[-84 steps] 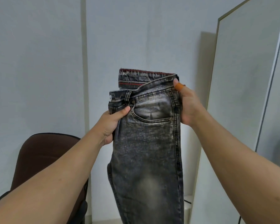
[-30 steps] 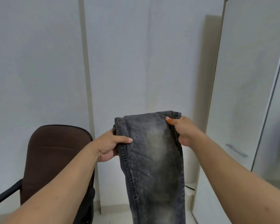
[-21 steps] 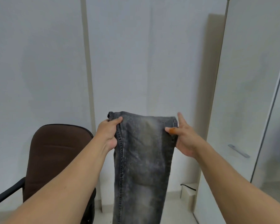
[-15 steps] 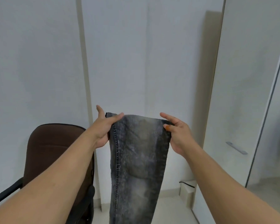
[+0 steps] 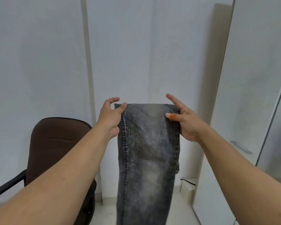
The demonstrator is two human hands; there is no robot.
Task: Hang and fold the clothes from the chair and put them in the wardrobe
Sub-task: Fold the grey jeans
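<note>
you hold the grey jeans (image 5: 148,143) up at mid frame, your left hand (image 5: 109,117) pinching the top left corner with the thumb, your right hand (image 5: 184,120) pinching the right edge, index finger sticking out. you're mid-fold. next, i'd say, double them again, then turn to the wardrobe (image 5: 253,78) at right; the chair (image 5: 55,143) sits lower left.

Both forearms are bare, and the right thumbnail (image 5: 173,116) is orange.
</note>
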